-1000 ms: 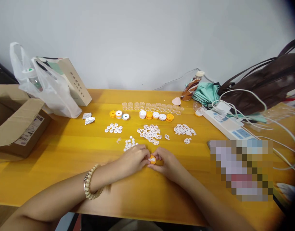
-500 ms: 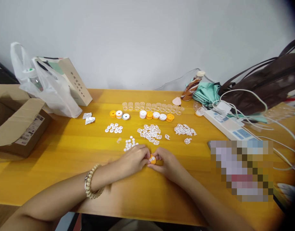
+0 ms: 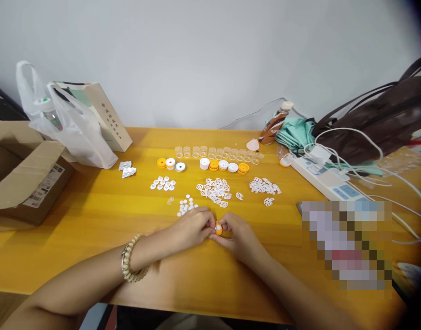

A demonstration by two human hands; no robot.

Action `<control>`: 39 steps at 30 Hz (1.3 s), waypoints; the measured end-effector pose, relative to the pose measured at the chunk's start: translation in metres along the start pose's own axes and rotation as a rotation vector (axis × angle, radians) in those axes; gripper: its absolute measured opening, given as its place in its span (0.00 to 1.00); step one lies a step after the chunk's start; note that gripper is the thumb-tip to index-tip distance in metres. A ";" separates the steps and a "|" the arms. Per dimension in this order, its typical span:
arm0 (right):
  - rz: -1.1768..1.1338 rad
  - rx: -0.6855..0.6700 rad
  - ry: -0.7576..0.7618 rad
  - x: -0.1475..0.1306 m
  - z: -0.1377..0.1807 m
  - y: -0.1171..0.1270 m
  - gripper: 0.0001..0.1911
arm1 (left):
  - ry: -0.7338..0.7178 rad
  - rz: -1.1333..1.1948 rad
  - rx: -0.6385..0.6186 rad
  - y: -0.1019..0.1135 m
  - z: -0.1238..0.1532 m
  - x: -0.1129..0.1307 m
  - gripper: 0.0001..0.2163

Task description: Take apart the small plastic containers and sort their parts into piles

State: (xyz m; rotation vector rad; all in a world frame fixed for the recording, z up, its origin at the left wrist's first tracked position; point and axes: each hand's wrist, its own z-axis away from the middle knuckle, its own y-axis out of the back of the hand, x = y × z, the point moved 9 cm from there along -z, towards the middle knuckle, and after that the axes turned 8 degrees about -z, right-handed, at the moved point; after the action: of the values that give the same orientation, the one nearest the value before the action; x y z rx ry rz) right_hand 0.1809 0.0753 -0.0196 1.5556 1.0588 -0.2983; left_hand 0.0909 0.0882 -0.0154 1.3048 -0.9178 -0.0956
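Observation:
My right hand (image 3: 240, 233) pinches a small round orange plastic part (image 3: 219, 232) between thumb and fingers, just above the wooden table (image 3: 183, 279). A pale disc shows on the part's upper face. My left hand (image 3: 198, 225), with a beaded bracelet (image 3: 130, 259) on its wrist, closes its fingertips on the left side of the same part. Fingers hide much of it. Beyond the left hand lie several small white discs (image 3: 186, 207). White openwork plastic pieces (image 3: 215, 190) are heaped farther back.
Clear cups (image 3: 196, 152) stand in a row behind orange and white spools (image 3: 213, 165). Round white caps (image 3: 162, 183) and foil scraps (image 3: 129, 172) lie leftward. A cardboard box (image 3: 41, 183) is at left; a power strip (image 3: 323, 178), cables and a bottle (image 3: 275, 123) are at right.
The orange part has turned slightly between my fingers, and the left fingertips cover its left side a little differently. Both hands stay in nearly the same place.

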 end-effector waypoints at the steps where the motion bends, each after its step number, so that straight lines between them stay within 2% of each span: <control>1: -0.002 -0.006 0.000 0.000 0.000 0.000 0.15 | 0.018 0.021 -0.019 0.003 -0.001 -0.001 0.01; 5: -0.016 -0.010 -0.004 0.000 -0.001 0.001 0.14 | 0.106 0.050 -0.020 0.033 -0.007 -0.021 0.03; 7: -0.022 -0.012 -0.007 -0.001 -0.001 0.002 0.13 | 0.175 0.036 -0.012 0.050 -0.010 -0.041 0.04; 9: -0.029 -0.029 -0.006 -0.002 -0.002 0.001 0.12 | 0.240 0.013 -0.050 0.059 -0.012 -0.061 0.05; 12: -0.043 -0.047 0.002 -0.003 -0.002 0.001 0.10 | 0.263 0.000 -0.140 0.057 -0.013 -0.079 0.07; 18: -0.056 -0.039 0.021 -0.005 -0.003 0.002 0.08 | 0.256 -0.030 -0.211 0.048 -0.013 -0.085 0.07; 22: -0.058 -0.047 0.012 -0.004 -0.003 0.002 0.08 | 0.221 -0.033 -0.147 0.056 -0.013 -0.076 0.08; 26: -0.066 -0.034 -0.005 -0.001 -0.003 0.001 0.10 | 0.055 -0.010 -0.016 0.060 -0.011 -0.036 0.06; 29: -0.058 -0.018 -0.017 0.002 -0.002 0.000 0.12 | -0.101 -0.020 -0.011 0.043 -0.007 0.001 0.05; 31: -0.050 -0.009 -0.020 0.004 -0.002 0.000 0.14 | -0.177 -0.074 -0.037 0.027 -0.004 0.017 0.05; 34: -0.040 0.000 -0.018 0.004 -0.003 -0.001 0.17 | -0.195 -0.213 -0.009 0.010 -0.003 0.022 0.05; 39: -0.032 0.008 -0.019 0.003 -0.003 -0.001 0.20 | -0.162 -0.390 0.055 0.000 -0.003 0.017 0.08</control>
State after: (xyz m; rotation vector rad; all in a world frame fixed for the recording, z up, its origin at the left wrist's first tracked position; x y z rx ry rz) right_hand 0.1810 0.0792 -0.0211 1.5411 1.0694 -0.3395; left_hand 0.1042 0.0810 -0.0064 1.5315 -0.7952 -0.4883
